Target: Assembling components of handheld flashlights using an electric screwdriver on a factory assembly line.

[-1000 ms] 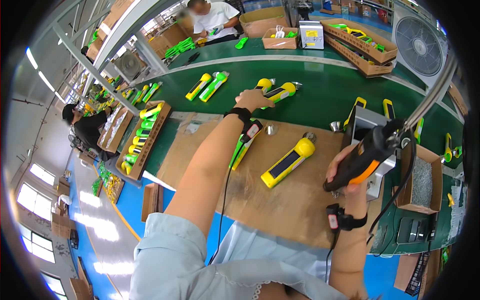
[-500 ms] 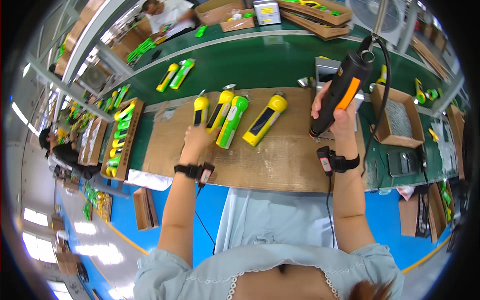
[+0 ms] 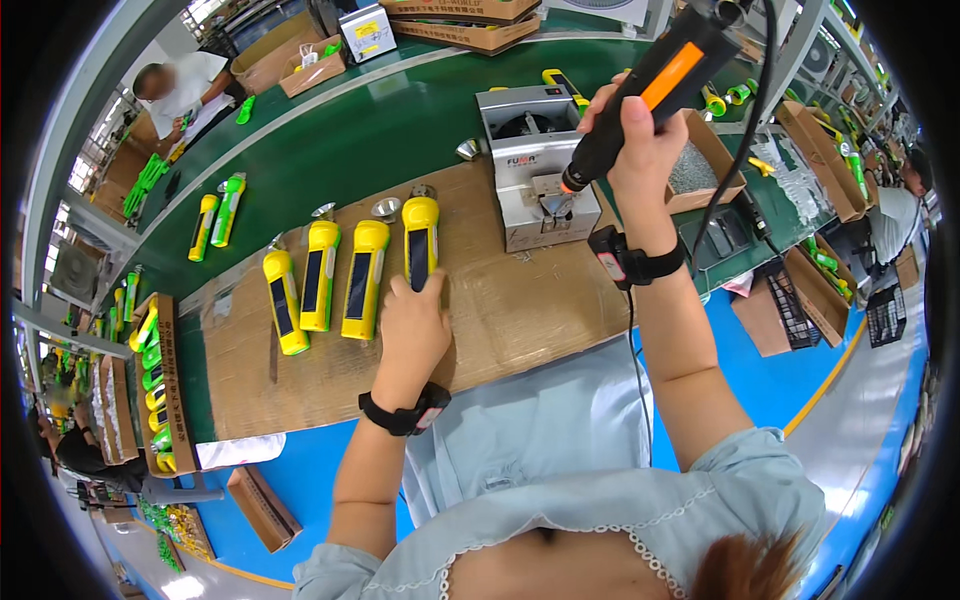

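Observation:
My right hand [image 3: 642,150] is wrapped around a black electric screwdriver [image 3: 640,105] with an orange stripe. Its tip meets the front outlet of a grey metal screw feeder [image 3: 520,185]. On the cardboard, my left hand [image 3: 415,325] has its fingers closed on the lower end of a yellow flashlight [image 3: 421,235] with a dark panel facing up. To the left of it lie three more such flashlights: a near one [image 3: 366,275], a middle one [image 3: 319,270] and a far-left one [image 3: 284,300]. Shiny reflector cups [image 3: 386,208] sit by their heads.
A cardboard sheet [image 3: 520,300] covers the green bench. Right of the feeder stands a box of small screws [image 3: 695,172]. Two more flashlights [image 3: 228,210] lie at the back left, near a filled carton [image 3: 175,390]. A cable [image 3: 765,100] hangs beside the screwdriver. Across the bench sits a co-worker [image 3: 185,95].
The view has swung right. My left hand has moved from the left flashlights to the rightmost one. The green-side-up flashlight now shows its panel. The screwdriver tip has come to the feeder.

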`<action>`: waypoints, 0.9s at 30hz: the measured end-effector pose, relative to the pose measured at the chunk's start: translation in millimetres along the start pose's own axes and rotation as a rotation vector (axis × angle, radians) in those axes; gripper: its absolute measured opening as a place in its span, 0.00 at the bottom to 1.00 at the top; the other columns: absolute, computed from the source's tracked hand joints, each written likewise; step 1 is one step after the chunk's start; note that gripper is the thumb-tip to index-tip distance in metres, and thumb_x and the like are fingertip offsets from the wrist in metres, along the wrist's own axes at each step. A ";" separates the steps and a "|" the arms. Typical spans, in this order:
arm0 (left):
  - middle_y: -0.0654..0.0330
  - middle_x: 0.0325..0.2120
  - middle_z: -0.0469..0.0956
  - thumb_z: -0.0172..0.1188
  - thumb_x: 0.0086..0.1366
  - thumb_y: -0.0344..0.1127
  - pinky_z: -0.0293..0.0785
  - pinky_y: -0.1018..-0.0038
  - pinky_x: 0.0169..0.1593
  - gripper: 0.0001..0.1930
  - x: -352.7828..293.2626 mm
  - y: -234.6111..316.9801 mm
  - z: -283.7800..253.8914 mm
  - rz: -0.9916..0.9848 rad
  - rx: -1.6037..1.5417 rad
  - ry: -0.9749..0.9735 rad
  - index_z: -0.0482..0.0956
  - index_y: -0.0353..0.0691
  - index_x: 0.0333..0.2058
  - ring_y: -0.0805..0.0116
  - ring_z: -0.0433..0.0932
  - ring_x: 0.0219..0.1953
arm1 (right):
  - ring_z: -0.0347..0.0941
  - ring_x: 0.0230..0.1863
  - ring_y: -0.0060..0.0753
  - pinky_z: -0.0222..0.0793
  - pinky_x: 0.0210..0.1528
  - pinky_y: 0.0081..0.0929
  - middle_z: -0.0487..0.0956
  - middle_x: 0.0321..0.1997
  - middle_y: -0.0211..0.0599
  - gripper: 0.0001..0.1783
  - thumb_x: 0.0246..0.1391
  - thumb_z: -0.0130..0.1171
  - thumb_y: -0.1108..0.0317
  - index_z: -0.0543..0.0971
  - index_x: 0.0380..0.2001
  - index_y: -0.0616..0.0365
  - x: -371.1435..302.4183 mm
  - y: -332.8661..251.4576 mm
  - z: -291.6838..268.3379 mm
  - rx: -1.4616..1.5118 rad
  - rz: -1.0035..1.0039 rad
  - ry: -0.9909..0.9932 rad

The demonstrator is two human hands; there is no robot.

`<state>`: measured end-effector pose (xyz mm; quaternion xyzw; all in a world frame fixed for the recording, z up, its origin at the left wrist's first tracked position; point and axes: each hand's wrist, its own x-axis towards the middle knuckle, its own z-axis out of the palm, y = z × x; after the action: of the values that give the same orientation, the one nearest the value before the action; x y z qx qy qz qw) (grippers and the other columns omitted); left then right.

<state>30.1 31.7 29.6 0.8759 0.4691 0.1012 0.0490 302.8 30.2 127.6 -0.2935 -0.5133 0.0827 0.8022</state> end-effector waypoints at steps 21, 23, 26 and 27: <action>0.55 0.31 0.69 0.67 0.45 0.50 0.66 0.65 0.38 0.25 -4.4 51.1 45.8 0.126 -0.122 0.276 0.74 0.36 0.36 0.56 0.70 0.36 | 0.71 0.20 0.28 0.68 0.24 0.22 0.74 0.22 0.40 0.27 0.53 0.56 0.50 0.69 0.42 0.65 -55.6 -25.7 19.8 0.111 0.256 -0.122; 0.56 0.29 0.70 0.66 0.46 0.51 0.66 0.66 0.35 0.24 -1.5 52.4 51.8 0.117 -0.118 0.338 0.73 0.37 0.34 0.58 0.71 0.33 | 0.72 0.21 0.29 0.69 0.25 0.23 0.73 0.22 0.40 0.32 0.51 0.57 0.45 0.68 0.43 0.66 -67.3 -34.4 19.9 0.175 0.243 -0.119; 0.58 0.27 0.70 0.66 0.47 0.50 0.65 0.67 0.36 0.22 -0.7 49.7 51.7 0.136 -0.107 0.395 0.73 0.38 0.32 0.60 0.71 0.30 | 0.72 0.21 0.30 0.70 0.25 0.24 0.74 0.22 0.41 0.35 0.47 0.61 0.43 0.68 0.42 0.67 -78.9 -32.5 20.5 0.173 0.258 -0.106; 0.58 0.27 0.70 0.66 0.47 0.50 0.65 0.67 0.36 0.22 -0.6 49.9 52.0 0.129 -0.117 0.389 0.73 0.38 0.32 0.60 0.71 0.30 | 0.72 0.22 0.30 0.71 0.25 0.25 0.74 0.23 0.42 0.36 0.46 0.62 0.43 0.68 0.41 0.67 -81.9 -31.1 21.1 0.189 0.236 -0.105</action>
<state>81.9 4.0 -12.2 0.8639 0.4058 0.2983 0.0020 241.5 -22.5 87.8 -0.2705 -0.5063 0.2396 0.7830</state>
